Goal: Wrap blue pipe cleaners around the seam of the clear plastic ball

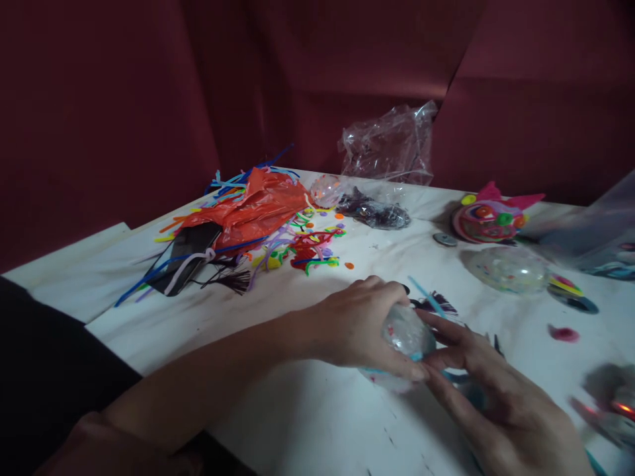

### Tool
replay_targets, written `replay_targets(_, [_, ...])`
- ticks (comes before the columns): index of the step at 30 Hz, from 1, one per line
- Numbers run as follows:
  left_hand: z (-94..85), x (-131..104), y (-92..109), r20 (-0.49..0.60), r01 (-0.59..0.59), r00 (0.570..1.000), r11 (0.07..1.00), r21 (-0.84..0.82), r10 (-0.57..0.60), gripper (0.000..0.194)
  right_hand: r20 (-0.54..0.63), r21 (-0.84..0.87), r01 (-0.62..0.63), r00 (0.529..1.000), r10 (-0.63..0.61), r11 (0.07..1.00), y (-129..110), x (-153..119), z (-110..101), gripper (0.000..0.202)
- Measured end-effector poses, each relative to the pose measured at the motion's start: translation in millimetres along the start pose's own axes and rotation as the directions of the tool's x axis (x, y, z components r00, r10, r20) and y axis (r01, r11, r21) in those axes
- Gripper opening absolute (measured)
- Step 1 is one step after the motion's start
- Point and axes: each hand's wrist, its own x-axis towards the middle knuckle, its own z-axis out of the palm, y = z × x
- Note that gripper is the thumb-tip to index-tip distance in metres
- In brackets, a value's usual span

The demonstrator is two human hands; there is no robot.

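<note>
My left hand (354, 324) is wrapped around a clear ball (407, 327) with small coloured specks and a light blue band, just above the table. From the right, my right hand (501, 396) grips the ball's side with thumb and fingers, its fingertips close to my left thumb. The ball's underside and part of its right side are hidden by my hands. Just behind the ball lie a light blue pipe cleaner (426, 295) and a dark tassel (443, 303).
On the left, a red plastic bag (248, 211) lies among pipe cleaners and a black packet (183, 258). Behind stands a clear plastic bag (389, 145). At right are a pink animal-like figure (489, 215), a clear speckled ball (516, 270) and a blurred object with a red glow (618, 410).
</note>
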Motion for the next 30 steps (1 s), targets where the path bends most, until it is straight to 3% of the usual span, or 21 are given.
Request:
replay_targets(4, [-5.2,-2,2,0.037,0.017,0.999,0.998,0.059,-0.019,0.055,-0.001,0.028,0.005,1.000,-0.005,1.000,-4,2,3,0.029])
replay_targets(9, [-6.0,-2,0,0.029,0.016,0.999,1.000,0.024,-0.017,0.072,-0.004,0.095,0.029,1.000,-0.029,0.995,0,3,1,0.024])
replay_targets(16, [-3.7,1,-4,0.021,0.052,0.998,0.998,0.021,-0.052,0.073,-0.031,-0.128,0.110,0.993,-0.115,0.986,3,6,-5,0.040])
replay_targets(30, [-7.5,-1,-1,0.069,0.047,0.996,0.998,0.042,-0.049,0.072,-0.006,0.119,-0.033,0.999,0.034,0.992,11,4,1,0.031])
